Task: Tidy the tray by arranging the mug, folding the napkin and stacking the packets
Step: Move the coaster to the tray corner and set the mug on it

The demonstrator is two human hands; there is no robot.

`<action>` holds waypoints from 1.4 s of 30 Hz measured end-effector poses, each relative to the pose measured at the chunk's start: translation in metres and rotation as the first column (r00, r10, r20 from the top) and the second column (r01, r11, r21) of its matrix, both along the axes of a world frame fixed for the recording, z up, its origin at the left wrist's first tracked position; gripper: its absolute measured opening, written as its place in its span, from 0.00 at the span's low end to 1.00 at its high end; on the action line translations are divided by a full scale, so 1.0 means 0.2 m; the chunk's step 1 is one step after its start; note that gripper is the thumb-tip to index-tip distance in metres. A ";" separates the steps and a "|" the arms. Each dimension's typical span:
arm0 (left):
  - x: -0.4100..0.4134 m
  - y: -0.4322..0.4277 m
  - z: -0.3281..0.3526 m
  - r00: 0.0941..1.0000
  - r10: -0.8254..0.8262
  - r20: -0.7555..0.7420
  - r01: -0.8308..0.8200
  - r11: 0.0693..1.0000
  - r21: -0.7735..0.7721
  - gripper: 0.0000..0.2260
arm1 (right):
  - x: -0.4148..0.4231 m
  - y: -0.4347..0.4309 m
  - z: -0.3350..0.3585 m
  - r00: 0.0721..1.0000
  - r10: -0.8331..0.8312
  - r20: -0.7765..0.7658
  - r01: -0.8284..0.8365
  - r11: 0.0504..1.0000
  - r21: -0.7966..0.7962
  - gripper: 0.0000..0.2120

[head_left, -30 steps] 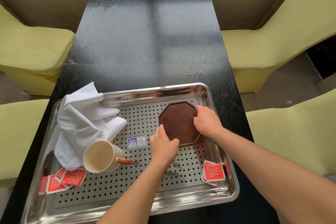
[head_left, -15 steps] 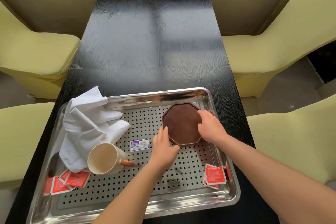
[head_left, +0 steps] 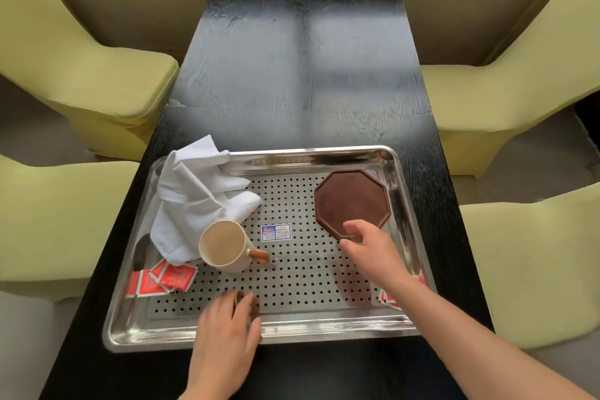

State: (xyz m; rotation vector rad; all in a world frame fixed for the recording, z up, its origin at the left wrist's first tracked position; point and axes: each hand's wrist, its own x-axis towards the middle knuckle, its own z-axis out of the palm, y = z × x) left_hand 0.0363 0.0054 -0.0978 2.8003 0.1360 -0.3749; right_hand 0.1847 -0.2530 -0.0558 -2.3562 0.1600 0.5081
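Observation:
A steel perforated tray (head_left: 292,333) lies on a black table. A cream mug (head_left: 225,246) with a brown handle stands upright at the tray's left-centre. A crumpled white napkin (head_left: 198,195) lies behind it, draped over the tray's left rim. Red packets (head_left: 162,279) are scattered at the front left, and more red packets (head_left: 388,299) peek out under my right forearm. A brown octagonal coaster (head_left: 352,201) sits in the far right corner. My right hand (head_left: 370,248) hovers at the coaster's near edge, fingers apart, holding nothing. My left hand (head_left: 227,331) rests open on the tray's front rim.
The black table (head_left: 302,75) stretches away beyond the tray. Yellow-green chairs (head_left: 503,97) flank it on both sides. A small blue and white sticker (head_left: 276,232) is on the tray floor beside the mug.
Both hands let go of the coaster, which now sits nearer the tray's far right corner. My left hand pulled back to the front rim; my right hand drew back slightly.

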 end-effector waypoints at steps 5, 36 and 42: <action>-0.05 0.08 -0.07 0.987 0.155 -0.052 -0.152 0.987 0.047 0.25 | -0.08 0.35 0.06 0.984 0.178 -0.007 -0.176 0.974 0.143 0.25; -0.06 0.07 -0.15 0.970 0.207 -0.129 -0.204 0.978 0.041 0.25 | 0.03 0.08 0.02 0.970 -0.220 0.106 0.209 0.972 0.103 0.08; -0.07 0.07 -0.14 0.970 0.209 -0.129 -0.205 0.978 0.038 0.24 | 0.07 0.00 -0.02 0.945 -0.313 0.093 0.302 0.946 0.119 0.06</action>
